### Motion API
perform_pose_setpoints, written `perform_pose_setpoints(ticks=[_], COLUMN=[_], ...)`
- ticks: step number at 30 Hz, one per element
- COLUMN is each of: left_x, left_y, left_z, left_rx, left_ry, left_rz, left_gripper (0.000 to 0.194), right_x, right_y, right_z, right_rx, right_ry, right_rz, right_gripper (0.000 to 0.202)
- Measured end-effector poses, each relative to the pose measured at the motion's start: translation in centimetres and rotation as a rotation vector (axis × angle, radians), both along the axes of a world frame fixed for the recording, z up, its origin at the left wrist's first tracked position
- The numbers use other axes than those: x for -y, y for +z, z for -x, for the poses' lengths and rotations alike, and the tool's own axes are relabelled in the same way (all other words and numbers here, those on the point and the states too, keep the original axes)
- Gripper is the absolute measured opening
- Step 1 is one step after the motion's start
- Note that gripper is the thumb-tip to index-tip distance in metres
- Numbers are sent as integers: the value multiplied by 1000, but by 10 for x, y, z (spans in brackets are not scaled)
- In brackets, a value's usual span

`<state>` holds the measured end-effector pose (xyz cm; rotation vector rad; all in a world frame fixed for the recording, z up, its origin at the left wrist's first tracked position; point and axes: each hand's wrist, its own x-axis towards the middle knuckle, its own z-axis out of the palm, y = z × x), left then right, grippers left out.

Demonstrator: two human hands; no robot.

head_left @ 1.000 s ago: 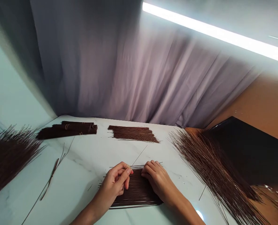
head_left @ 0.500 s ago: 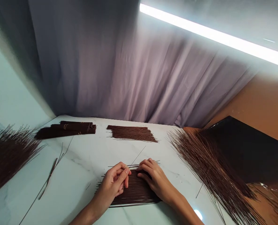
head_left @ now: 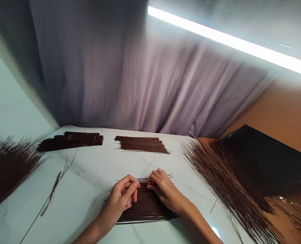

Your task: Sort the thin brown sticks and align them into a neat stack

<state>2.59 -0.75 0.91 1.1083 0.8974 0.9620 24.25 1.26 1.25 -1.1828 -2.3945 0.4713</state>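
A flat row of thin dark-brown sticks point(head_left: 153, 203) lies side by side on the white table in front of me. At its far side, my left hand point(head_left: 125, 193) is closed in a pinch on a thin dark strand point(head_left: 148, 166), whose free end slants up to the right. My right hand point(head_left: 163, 188) rests at the far right of the row with thumb and fingers drawn together. What those fingertips grip is hidden. The hands are a short gap apart, with a few sticks of the far edge showing between them.
Behind the hands lies another flat row of brown sticks point(head_left: 142, 144). Tied dark bundles point(head_left: 71, 139) lie at the back left. Loose stick piles point(head_left: 8, 173) stand left and right point(head_left: 224, 183). Several thin strands point(head_left: 54, 189) lie left of the hands. A black sheet point(head_left: 264, 162) is at the right.
My right hand's fingers have drawn together at the far edge of the row, where they were more spread. My left hand keeps its pinch on the strand with little movement.
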Motion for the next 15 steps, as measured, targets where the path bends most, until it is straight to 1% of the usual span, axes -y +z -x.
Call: perform_pose_setpoints(ticks=[4,7,9,11,15], left_x=[1,5,6,7,5], left_y=[4,14,19,20,12], left_z=[1,3,4,4,3], left_rx=[-21,-54,-64,-64,-28], left_ry=[9,33,43,32,10], left_rz=[-1,-8,-21,-22,-10], left_gripper=[39,37,35,33,30], right_x=[4,9,12,15,24], right_y=[4,10,12,12,11], right_z=[-1,-3,-6,-9,-7], right_rx=[-26,-126,-229,-336,-587], right_ry=[14,-40,-112,-204,-469], right_rz=[-83,-44,15,40,-2], right_gripper=[15,20,21,22,22])
